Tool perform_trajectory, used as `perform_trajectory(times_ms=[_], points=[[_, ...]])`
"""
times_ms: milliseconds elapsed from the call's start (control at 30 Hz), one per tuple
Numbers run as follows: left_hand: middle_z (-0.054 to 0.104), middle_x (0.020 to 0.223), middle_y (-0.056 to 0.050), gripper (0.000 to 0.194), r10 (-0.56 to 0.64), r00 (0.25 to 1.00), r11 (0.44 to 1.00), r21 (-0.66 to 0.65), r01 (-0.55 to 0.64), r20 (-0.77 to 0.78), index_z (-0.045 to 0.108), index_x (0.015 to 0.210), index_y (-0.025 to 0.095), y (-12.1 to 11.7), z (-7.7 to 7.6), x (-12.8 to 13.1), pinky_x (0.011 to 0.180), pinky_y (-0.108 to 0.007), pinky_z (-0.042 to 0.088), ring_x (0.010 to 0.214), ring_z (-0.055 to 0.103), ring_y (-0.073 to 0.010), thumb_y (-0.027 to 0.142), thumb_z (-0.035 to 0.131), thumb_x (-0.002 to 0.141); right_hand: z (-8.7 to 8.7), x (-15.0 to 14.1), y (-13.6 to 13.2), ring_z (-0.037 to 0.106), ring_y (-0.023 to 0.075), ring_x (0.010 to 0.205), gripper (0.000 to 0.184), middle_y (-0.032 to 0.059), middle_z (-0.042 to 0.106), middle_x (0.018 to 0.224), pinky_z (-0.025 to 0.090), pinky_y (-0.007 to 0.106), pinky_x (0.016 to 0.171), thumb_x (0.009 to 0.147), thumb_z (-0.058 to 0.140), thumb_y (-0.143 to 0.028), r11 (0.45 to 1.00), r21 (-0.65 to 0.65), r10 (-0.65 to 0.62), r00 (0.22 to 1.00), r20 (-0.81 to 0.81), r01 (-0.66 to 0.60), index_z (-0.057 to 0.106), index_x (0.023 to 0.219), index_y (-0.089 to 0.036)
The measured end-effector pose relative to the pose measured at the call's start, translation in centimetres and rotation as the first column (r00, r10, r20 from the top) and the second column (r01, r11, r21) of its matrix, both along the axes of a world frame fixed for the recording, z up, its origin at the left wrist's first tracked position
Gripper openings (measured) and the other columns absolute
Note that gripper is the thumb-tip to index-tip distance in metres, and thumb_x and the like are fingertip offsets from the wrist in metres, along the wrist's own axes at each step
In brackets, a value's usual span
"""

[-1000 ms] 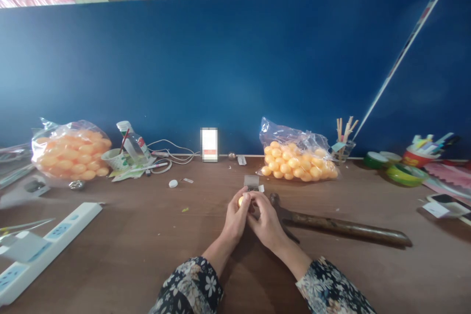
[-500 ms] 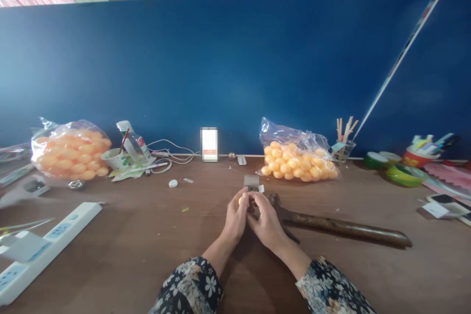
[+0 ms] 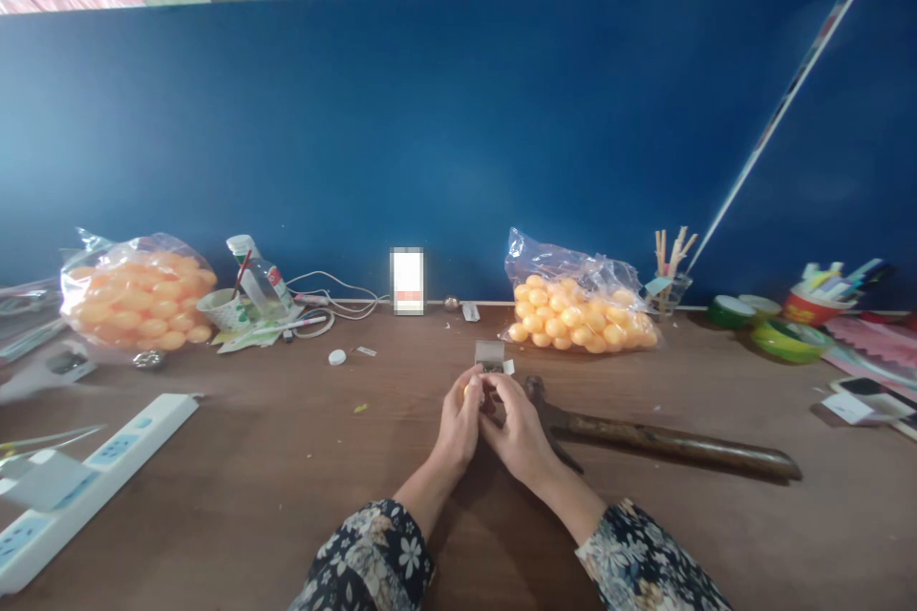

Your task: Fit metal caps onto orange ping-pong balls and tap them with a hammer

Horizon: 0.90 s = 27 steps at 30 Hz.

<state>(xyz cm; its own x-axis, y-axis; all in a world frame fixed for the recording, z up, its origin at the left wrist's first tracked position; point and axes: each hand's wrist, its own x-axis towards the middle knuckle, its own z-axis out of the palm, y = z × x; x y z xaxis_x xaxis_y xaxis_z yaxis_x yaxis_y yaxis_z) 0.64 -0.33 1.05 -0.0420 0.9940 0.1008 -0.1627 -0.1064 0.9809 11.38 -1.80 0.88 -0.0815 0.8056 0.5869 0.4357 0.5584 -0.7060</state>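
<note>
Both hands meet at the middle of the table. My left hand (image 3: 458, 418) is closed around an orange ball (image 3: 468, 391), and only a small part of the ball shows between the fingers. Fingers bent, my right hand (image 3: 517, 425) pinches at the ball's right side; whatever it grips there is too small and covered to make out. Just beyond the fingertips is a small clear box (image 3: 491, 351) with dark bits at its near side. A hammer (image 3: 673, 439) with a brown wooden handle lies right of my right hand, its head close to the wrist.
Bags of orange balls stand at the back right (image 3: 573, 315) and back left (image 3: 139, 301). A white power strip (image 3: 100, 482) lies at the left. Tape rolls (image 3: 792, 341), a pen cup (image 3: 817, 305) and a glass of sticks (image 3: 670, 291) stand at the right. A blue partition (image 3: 430, 134) closes the back.
Hardly anything differs. Both hands stay in the same place, with only a slight shift of the fingers at the ball.
</note>
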Motion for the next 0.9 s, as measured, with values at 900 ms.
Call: perform_trajectory(times_ms=[900], points=[[0.069, 0.091, -0.009, 0.048, -0.015, 1.0, 1.0, -0.027, 0.015, 0.023, 0.068, 0.093, 0.013, 0.09, 0.35, 0.11, 0.081, -0.031, 0.046, 0.089, 0.061, -0.0229, 0.057, 0.058, 0.075, 0.2, 0.09, 0.06, 0.061, 0.0223, 0.096, 0.029, 0.0092, 0.062, 0.106, 0.052, 0.037, 0.083, 0.081, 0.056, -0.016, 0.999, -0.038, 0.033, 0.999, 0.024, -0.032, 0.053, 0.109, -0.021]])
